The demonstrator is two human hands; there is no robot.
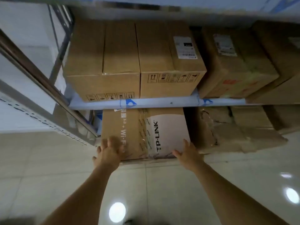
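Note:
A brown cardboard box with a white TP-LINK panel [142, 132] stands on the floor under the lowest shelf board. My left hand [109, 151] lies against its near left corner, fingers spread and blurred. My right hand [186, 153] rests flat on the near right corner, over the white panel, fingers straight. Neither hand curls round an edge that I can see.
A blue-white shelf board [162, 101] carries two brown boxes [134, 62] and further boxes [235, 65] to the right. Torn, crumpled boxes [230, 132] sit right of the TP-LINK box. A metal-framed glass door [32, 75] stands at left. Glossy tiled floor [154, 192] lies below.

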